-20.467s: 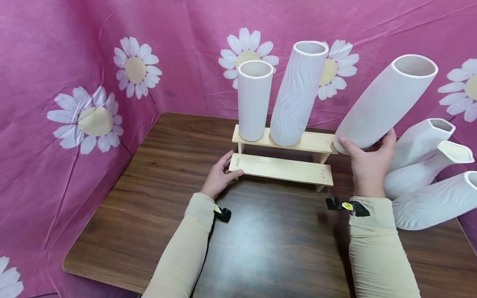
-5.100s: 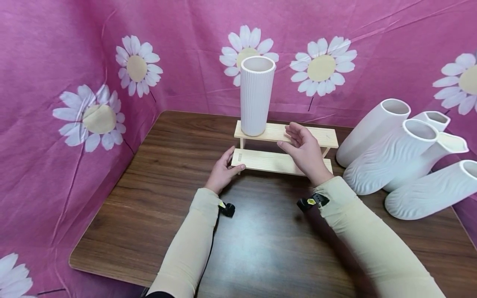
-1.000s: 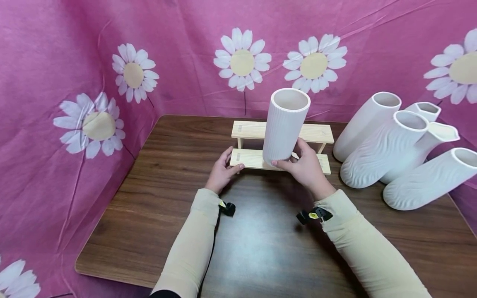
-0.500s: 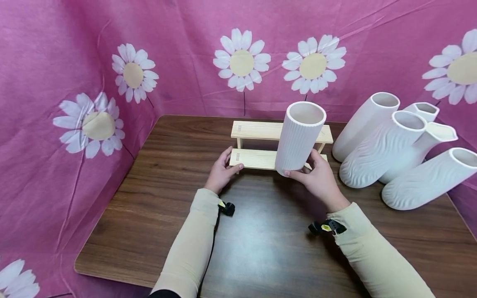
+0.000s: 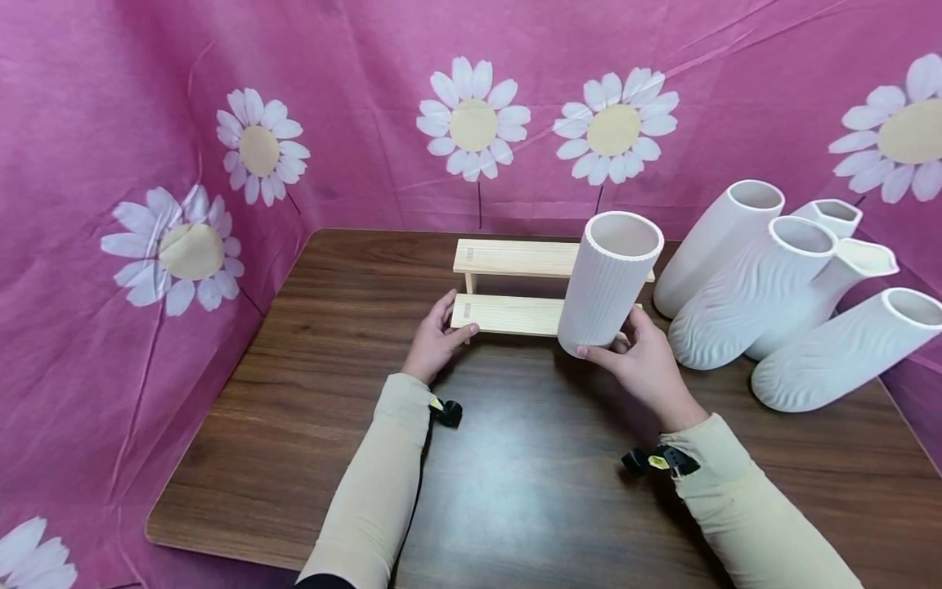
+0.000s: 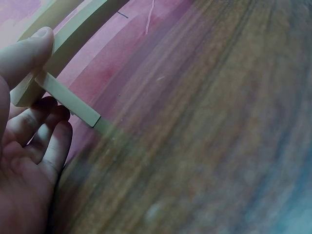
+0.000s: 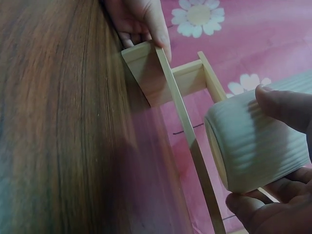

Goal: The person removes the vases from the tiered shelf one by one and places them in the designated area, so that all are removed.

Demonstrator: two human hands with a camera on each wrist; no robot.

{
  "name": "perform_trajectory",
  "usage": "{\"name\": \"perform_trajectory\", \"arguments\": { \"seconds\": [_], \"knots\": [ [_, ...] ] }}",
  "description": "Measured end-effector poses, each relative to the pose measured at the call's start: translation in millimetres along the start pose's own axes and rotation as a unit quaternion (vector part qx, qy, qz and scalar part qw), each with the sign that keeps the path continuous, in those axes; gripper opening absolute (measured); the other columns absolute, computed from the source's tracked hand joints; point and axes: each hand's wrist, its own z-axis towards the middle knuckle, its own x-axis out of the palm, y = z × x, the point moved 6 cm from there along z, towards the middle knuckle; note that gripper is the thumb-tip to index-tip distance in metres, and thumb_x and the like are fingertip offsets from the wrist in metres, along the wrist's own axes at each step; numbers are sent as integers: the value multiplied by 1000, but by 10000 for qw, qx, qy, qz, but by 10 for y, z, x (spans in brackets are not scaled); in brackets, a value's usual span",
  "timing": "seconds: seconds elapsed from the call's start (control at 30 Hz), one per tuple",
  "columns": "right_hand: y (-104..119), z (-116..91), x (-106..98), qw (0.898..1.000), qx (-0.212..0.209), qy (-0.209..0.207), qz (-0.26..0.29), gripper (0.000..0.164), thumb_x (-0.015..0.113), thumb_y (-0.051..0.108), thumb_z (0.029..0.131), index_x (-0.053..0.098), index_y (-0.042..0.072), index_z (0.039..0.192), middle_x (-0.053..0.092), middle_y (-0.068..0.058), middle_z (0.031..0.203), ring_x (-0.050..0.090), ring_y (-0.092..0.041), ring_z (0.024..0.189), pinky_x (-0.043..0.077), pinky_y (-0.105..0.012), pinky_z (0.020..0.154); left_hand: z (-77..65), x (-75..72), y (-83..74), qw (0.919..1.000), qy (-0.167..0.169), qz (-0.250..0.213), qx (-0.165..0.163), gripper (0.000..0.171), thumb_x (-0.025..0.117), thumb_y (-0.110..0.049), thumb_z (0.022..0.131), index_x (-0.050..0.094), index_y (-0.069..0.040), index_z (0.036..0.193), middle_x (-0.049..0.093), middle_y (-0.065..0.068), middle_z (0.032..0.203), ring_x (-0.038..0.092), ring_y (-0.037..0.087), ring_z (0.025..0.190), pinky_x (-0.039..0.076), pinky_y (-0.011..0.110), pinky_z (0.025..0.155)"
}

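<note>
A white ribbed vase (image 5: 611, 278) is in my right hand (image 5: 648, 364), gripped near its base with the thumb in front and fingers behind. It tilts a little to the right and overlaps the right part of the two-tier wooden stand (image 5: 508, 315). The right wrist view shows the vase's base (image 7: 217, 151) clear of the stand's plank. My left hand (image 5: 434, 339) pinches the left end of the stand's lower step, thumb on top. In the left wrist view the thumb (image 6: 29, 53) lies on the plank and the other fingers curl beneath it.
Several white vases stand close together at the right: a smooth one (image 5: 714, 254), a wavy one (image 5: 758, 294), another wavy one (image 5: 846, 352) in front, and two more behind. The wooden table (image 5: 294, 393) meets a pink daisy-print cloth (image 5: 368, 147) at the back and left.
The ribbed vase has left the stand's upper step, moving forward, down and to the right in my right hand. Earlier, a wavy and a smooth vase went from the stand to the right-hand group.
</note>
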Motion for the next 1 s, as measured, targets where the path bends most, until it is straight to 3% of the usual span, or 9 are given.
{"name": "perform_trajectory", "arguments": {
  "seconds": [0.17, 0.5, 0.83, 1.0],
  "knots": [
    [-44, -97, -79, 10000, -34, -34, -61, 78, 88, 6, 77, 47, 8, 142, 55, -9, 136, 56, -3, 115, 49, -12, 90, 12, 10, 12, 10000, 40, -10, -9, 84, 74, 0, 89, 25, -2, 158, 49, 17, 150, 60, 30, 119, 56, 23, 86],
    [-119, -252, -176, 9995, 86, -292, 123, 78, 86, 2, 77, 43, 7, 142, 54, -3, 134, 55, -3, 116, 49, -12, 89, 20, 12, 31, 9999, 24, -92, 37, 84, 73, 2, 89, 25, -1, 157, 48, 17, 151, 59, 29, 119, 56, 23, 85],
    [-249, -478, -397, 9959, 269, -550, -670, 81, 88, 9, 78, 43, 6, 145, 52, -13, 139, 52, -6, 122, 45, -7, 89, -1, 25, -23, 9999, 31, -117, 5, 83, 72, 3, 89, 25, -1, 157, 49, 18, 149, 62, 24, 108, 57, 23, 80],
    [-344, -582, -475, 9931, 441, -900, -612, 75, 87, 6, 78, 46, 3, 140, 56, -5, 129, 53, 4, 111, 46, -7, 87, -10, 6, -18, 10000, 27, -53, 1, 83, 72, 2, 89, 25, -1, 157, 49, 19, 149, 63, 20, 103, 57, 22, 78]
  ]
}}
